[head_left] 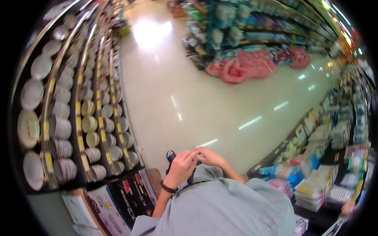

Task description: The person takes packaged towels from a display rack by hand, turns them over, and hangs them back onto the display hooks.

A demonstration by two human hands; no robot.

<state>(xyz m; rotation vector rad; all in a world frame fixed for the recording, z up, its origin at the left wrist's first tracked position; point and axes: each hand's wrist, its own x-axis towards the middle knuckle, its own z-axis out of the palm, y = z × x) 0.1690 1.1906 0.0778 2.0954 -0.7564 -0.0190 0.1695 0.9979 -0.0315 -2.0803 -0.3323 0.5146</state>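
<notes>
My left hand [184,165], with a dark braided bracelet [169,187] on its wrist, is held in front of my body with its fingers together. Its fingertips meet those of my right hand [210,157], whose fingers are curled. The inner sides of both hands are turned away, so whether anything small lies between them is hidden. Below them is my loose grey top [220,204], and a dark shoe [171,155] shows on the floor beside my left hand.
Shelves on the left carry stacked bowls [92,139] and plates [32,94]. Boxes [130,196] stand at their lower end. Pink plastic-wrapped goods [252,65] sit at a shelf across the shiny floor [165,90]. Packaged goods [313,192] line the right.
</notes>
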